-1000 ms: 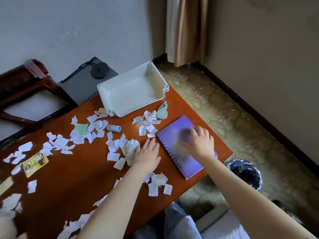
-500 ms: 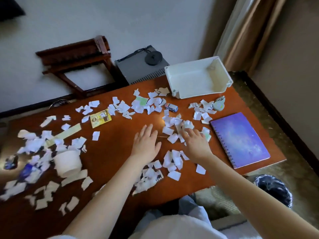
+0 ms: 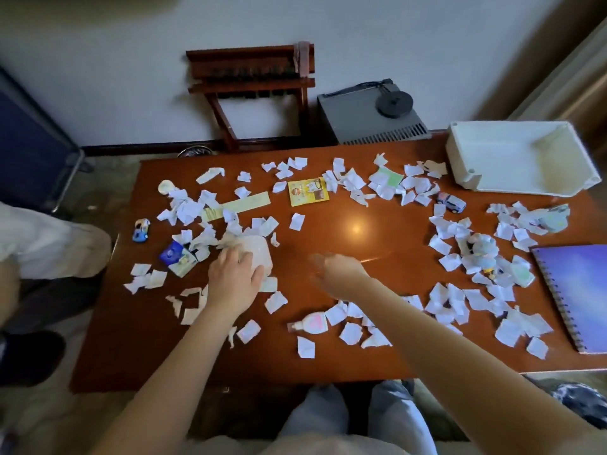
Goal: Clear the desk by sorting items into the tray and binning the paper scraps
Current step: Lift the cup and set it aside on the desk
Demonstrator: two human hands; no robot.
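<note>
Your left hand [image 3: 234, 280] lies on the near side of the white roll [image 3: 258, 249], left of the middle of the worktop [image 3: 354, 205]. Its fingers curve over the top of the roll and grasp it. Loose paper scraps [image 3: 351, 182] lie against the roll on its far and left sides. Your right hand [image 3: 340, 273] hovers just to the right of the roll, too blurred to tell whether its fingers are released or clenched.

The step in hand looks like taking the roll to the tray [image 3: 458, 162], which sits at the far right corner, well apart from the roll.

- **Grip:** Close your fingers round the body of the roll, not its loose outer layer. Soft paper will likely squash or unwind if you pinch only the edge.
- **Lift:** Go straight up first, so the scraps leaning on the roll fall away instead of riding along.
- **Carry:** Pass high over the scraps and the toy car [image 3: 451, 202] near the tray, then set the roll down flat inside the walls.
- **Room:** Leave space in the tray for the notebook [image 3: 578, 290].

Keep the right hand free for the scraps, which belong in the bin [image 3: 581, 403] on the floor at your near right.
</note>
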